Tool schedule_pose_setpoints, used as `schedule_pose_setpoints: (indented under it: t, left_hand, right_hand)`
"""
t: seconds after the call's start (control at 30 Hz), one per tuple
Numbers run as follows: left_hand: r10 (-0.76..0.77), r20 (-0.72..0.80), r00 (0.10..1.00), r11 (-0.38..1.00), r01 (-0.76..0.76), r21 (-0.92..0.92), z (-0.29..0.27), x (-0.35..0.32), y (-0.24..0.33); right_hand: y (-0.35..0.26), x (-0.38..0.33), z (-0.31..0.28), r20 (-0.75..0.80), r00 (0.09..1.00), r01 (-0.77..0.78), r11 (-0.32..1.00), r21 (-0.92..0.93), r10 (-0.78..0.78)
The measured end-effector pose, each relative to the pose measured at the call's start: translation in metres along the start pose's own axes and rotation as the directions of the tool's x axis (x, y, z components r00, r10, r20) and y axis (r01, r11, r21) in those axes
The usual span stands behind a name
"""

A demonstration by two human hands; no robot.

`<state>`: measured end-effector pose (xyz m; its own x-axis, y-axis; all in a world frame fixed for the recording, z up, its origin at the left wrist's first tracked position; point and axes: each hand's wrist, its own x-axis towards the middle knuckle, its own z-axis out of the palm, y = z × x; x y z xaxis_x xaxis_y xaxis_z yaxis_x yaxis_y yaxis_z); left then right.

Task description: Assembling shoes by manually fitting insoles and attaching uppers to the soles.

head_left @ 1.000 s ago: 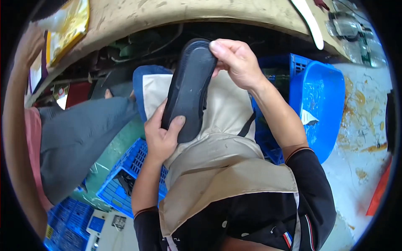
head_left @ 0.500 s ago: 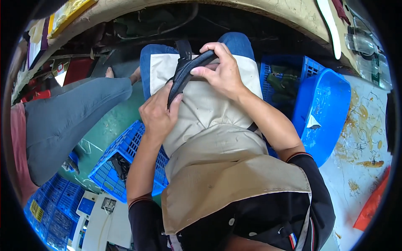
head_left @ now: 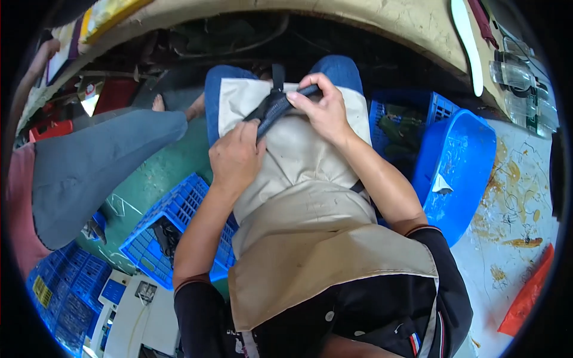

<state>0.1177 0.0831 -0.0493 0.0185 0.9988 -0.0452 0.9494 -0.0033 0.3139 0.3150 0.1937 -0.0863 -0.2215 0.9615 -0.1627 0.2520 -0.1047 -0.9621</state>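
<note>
Above my lap, both hands hold a black padded fabric piece (head_left: 277, 111) with a narrow strap end standing up from its far side. My left hand (head_left: 237, 154) grips its near left end, fingers curled over it and the thumb alongside. With thumb and forefinger, my right hand (head_left: 325, 110) pinches the far right end. Part of the piece is hidden under the fingers, and its exact kind does not show. Beneath it, a beige apron (head_left: 310, 155) covers my thighs.
To the right stand a blue crate (head_left: 439, 107) with dark items and a blue tub (head_left: 459, 173). A blue crate (head_left: 149, 230) with black pieces sits at left. A table edge (head_left: 412, 24) curves ahead, with a white sole-shaped strip (head_left: 467, 45). Another person's leg (head_left: 113, 161) reaches in from the left.
The black piece has tilted and now lies flatter and lower over the apron. My left hand has turned knuckles up, and my right hand has shifted slightly right and nearer.
</note>
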Motion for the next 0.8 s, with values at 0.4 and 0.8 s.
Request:
schedule_pose_setpoints:
  t: [0.4,0.8]
  left_hand:
    - [-0.25,0.579,0.776,-0.85,0.111,-0.515,-0.08,-0.015,0.011]
    - [0.391,0.102,0.915,-0.903,0.403,-0.152,0.014,-0.064,0.002]
  right_hand:
    - [-0.093,-0.076,0.025,0.404,0.445,0.781,0.567,0.261,-0.799]
    - [-0.083,-0.007,-0.001,0.354,0.855,0.305,0.92,0.247,-0.379]
